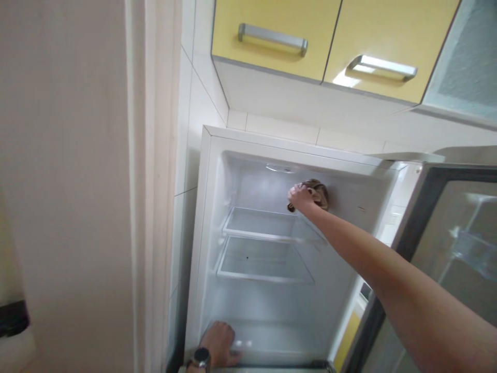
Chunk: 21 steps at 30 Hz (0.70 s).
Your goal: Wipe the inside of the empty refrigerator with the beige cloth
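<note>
Inside the open refrigerator [256,300], my right hand [301,196] is closed around a brown patterned cloth [320,192]. It is high up at the back right, above the upper glass shelf [260,224], with the cloth bunched against the inner wall. Low at the front left, my left hand [220,342] rests inside the compartment. Its thumb is held apart from the other fingers, whose tips are partly hidden, and I see nothing in it. A dark watch [201,356] is on the left wrist.
A second glass shelf [267,259] lies below the upper one. The refrigerator door [446,228] stands open at the right. Yellow cupboards [279,15] with metal handles hang overhead. A pale door frame [155,181] rises at the left.
</note>
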Each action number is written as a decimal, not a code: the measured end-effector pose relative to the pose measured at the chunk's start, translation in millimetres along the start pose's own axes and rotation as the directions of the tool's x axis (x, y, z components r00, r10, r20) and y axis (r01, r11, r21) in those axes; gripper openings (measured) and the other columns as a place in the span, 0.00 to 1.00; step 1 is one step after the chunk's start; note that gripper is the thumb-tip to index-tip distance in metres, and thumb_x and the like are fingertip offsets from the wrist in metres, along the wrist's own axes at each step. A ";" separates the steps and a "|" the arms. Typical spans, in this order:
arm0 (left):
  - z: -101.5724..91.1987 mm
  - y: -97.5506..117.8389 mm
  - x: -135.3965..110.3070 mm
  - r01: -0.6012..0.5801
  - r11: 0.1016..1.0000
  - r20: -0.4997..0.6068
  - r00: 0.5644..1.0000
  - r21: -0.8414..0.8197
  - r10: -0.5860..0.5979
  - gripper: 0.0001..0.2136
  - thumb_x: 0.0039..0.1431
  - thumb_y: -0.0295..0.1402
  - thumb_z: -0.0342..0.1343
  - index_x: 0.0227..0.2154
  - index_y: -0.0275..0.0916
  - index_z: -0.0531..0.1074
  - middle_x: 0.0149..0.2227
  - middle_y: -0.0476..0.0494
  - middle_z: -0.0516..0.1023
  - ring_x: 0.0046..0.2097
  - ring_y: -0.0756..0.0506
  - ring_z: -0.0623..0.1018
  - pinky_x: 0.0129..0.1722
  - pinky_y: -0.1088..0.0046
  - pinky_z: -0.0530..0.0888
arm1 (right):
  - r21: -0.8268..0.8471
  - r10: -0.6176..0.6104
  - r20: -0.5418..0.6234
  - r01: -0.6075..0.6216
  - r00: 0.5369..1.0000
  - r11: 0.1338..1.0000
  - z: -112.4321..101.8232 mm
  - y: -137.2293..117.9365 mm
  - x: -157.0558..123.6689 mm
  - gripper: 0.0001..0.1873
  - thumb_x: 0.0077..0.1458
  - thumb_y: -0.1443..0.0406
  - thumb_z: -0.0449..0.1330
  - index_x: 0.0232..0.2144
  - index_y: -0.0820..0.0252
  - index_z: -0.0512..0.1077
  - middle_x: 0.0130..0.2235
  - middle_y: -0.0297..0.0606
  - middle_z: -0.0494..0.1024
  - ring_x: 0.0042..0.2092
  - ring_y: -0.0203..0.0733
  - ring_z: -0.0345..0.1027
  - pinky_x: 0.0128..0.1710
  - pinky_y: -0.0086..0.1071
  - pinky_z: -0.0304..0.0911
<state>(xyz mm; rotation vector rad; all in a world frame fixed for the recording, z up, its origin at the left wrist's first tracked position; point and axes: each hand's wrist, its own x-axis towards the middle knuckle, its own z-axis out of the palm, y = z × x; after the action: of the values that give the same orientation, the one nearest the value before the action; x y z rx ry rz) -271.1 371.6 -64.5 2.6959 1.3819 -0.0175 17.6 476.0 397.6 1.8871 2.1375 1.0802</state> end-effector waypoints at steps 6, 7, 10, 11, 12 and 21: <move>1.7 -1.7 0.2 -0.005 1.000 -0.025 1.000 -0.024 0.005 0.28 0.57 0.54 0.55 0.44 0.34 0.84 0.46 0.26 0.83 0.52 0.28 0.80 0.55 0.50 0.74 | -0.062 0.028 0.185 -0.017 0.982 0.998 39.4 28.3 -48.5 0.10 0.56 0.76 0.60 0.35 0.66 0.82 0.46 0.62 0.82 0.54 0.59 0.73 0.60 0.53 0.58; 2.0 -2.0 0.3 -0.008 1.000 -0.033 0.999 -0.024 0.007 0.28 0.57 0.54 0.55 0.44 0.34 0.84 0.46 0.26 0.83 0.51 0.28 0.80 0.55 0.50 0.74 | -0.055 0.002 0.225 0.011 0.974 0.998 44.1 23.6 -51.6 0.09 0.55 0.75 0.61 0.33 0.64 0.82 0.44 0.58 0.83 0.52 0.55 0.75 0.58 0.49 0.60; 2.8 -2.1 0.2 -0.010 1.000 -0.052 0.999 -0.015 0.009 0.26 0.56 0.53 0.55 0.42 0.35 0.84 0.44 0.27 0.83 0.50 0.28 0.81 0.54 0.50 0.74 | -0.039 -0.040 0.290 0.054 0.956 0.998 47.4 16.0 -49.5 0.07 0.54 0.75 0.64 0.30 0.63 0.81 0.41 0.53 0.84 0.47 0.50 0.77 0.53 0.42 0.63; 2.9 -1.9 -0.1 -0.011 1.000 -0.050 0.999 -0.015 0.010 0.26 0.56 0.53 0.55 0.42 0.35 0.84 0.44 0.27 0.84 0.50 0.28 0.81 0.54 0.51 0.74 | -0.041 -0.038 0.284 0.052 0.958 0.998 44.8 18.3 -45.9 0.07 0.54 0.76 0.63 0.30 0.63 0.81 0.40 0.54 0.84 0.48 0.51 0.77 0.53 0.42 0.63; 2.9 -1.8 -0.3 -0.010 1.000 -0.048 0.999 -0.020 0.009 0.26 0.56 0.53 0.56 0.42 0.34 0.84 0.44 0.27 0.83 0.50 0.28 0.81 0.55 0.50 0.74 | -0.045 -0.030 0.264 0.044 0.964 0.998 40.8 23.3 -41.4 0.08 0.55 0.76 0.63 0.30 0.64 0.81 0.41 0.55 0.83 0.49 0.52 0.77 0.53 0.44 0.62; 12.3 -6.4 15.6 -0.035 0.999 0.085 0.996 -0.031 0.037 0.22 0.59 0.48 0.60 0.44 0.34 0.84 0.46 0.24 0.83 0.52 0.27 0.81 0.54 0.48 0.76 | 0.077 0.182 -0.058 -0.178 0.982 0.981 46.9 62.0 18.7 0.16 0.62 0.73 0.54 0.47 0.66 0.80 0.52 0.64 0.78 0.57 0.61 0.71 0.56 0.50 0.62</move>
<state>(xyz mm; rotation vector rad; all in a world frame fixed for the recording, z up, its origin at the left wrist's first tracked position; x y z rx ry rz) -266.7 386.6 -78.3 2.6622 1.2990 -0.1073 88.4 512.5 403.9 2.1424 2.0992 1.1257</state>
